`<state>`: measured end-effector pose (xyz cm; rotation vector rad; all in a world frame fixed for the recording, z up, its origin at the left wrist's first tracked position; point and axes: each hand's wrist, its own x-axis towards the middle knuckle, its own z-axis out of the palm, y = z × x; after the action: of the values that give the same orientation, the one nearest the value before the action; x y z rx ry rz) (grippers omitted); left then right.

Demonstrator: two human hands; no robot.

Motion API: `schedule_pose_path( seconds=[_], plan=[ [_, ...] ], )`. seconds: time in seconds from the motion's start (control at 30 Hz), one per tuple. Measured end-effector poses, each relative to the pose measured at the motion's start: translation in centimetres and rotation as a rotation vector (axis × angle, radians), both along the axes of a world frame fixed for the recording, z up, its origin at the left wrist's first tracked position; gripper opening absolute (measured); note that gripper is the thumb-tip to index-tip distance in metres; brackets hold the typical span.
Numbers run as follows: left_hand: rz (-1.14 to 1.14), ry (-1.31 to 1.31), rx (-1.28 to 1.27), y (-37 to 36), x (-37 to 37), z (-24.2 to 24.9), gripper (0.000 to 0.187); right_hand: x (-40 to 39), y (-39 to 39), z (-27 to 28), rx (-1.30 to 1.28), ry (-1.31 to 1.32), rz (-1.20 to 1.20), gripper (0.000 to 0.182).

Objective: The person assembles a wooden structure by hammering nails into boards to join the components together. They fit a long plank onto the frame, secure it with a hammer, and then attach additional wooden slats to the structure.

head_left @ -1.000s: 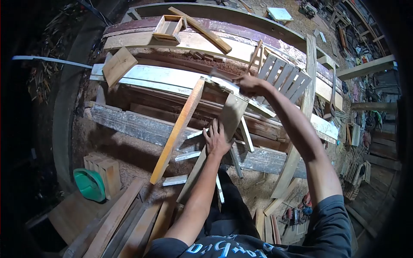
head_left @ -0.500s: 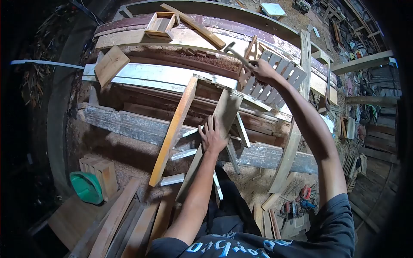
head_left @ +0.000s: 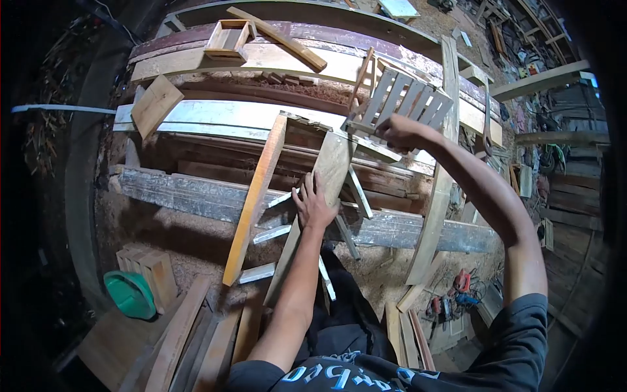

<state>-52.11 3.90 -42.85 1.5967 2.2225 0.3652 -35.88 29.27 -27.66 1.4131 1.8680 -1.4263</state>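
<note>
My left hand (head_left: 315, 204) lies on a wide wooden board (head_left: 334, 160), fingers spread over its face. The board slants across the workbench as one side of a wooden frame with several white slats (head_left: 272, 233). An orange-toned side piece (head_left: 256, 199) runs on the frame's left. My right hand (head_left: 403, 132) is closed around the handle of a hammer (head_left: 353, 125). The hammer head is down at the board's far end. Whether a nail is under it is too small to tell.
A small wooden box (head_left: 228, 40) and a loose stick (head_left: 281, 40) lie on the far planks. A grey slatted piece (head_left: 406, 98) sits beyond my right hand. At lower left is a green basin (head_left: 130, 294); power tools (head_left: 457, 297) lie on the floor at right.
My right hand has swung the hammer down from a raised position to the board's far end. My left hand stays on the board. The whole view has shifted slightly.
</note>
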Motion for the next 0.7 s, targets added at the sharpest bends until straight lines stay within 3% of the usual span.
schedule_pose_path(
  seconds=[0.03, 0.17, 0.27, 0.3, 0.37, 0.4, 0.43, 0.57, 0.7],
  plan=[
    [-0.004, -0.017, -0.025, 0.0, -0.1, 0.1, 0.107, -0.2, -0.7, 1.9, 0.077, 0.015, -0.136, 0.024],
    [-0.005, -0.03, -0.049, -0.1, -0.1, 0.1, 0.106, 2.6, -2.1, 2.5, 0.329, 0.075, -0.066, 0.031],
    [-0.023, -0.063, -0.049, -0.1, -0.4, 0.9, 0.105, 4.4, -5.7, 2.5, 0.353, 0.111, -0.246, 0.029],
    [-0.032, -0.083, -0.037, -0.2, -0.5, 0.8, 0.104, 5.7, -7.4, 0.2, 0.563, 0.179, -0.119, 0.028],
    [-0.094, -0.085, 0.027, -0.8, -1.0, 0.5, 0.1, 7.0, -13.6, -2.4, 0.752, 0.144, -0.276, 0.03],
    [-0.145, -0.065, 0.081, -1.6, -1.4, 0.1, 0.097, 8.4, -16.5, -5.6, 0.976, 0.318, -0.255, 0.028],
    [-0.197, -0.042, 0.134, -2.4, -1.9, 0.0, 0.094, 8.9, -19.4, -6.6, 0.802, 0.213, -0.377, 0.029],
    [-0.154, -0.003, 0.113, -9.3, -2.1, 0.9, 0.091, 8.9, -30.1, -8.7, 0.608, 0.047, -0.713, 0.032],
    [-0.043, -0.085, 0.067, -14.5, -2.0, 1.8, 0.092, 8.3, -38.4, -10.9, 0.735, 0.075, -0.888, 0.031]
  ],
)
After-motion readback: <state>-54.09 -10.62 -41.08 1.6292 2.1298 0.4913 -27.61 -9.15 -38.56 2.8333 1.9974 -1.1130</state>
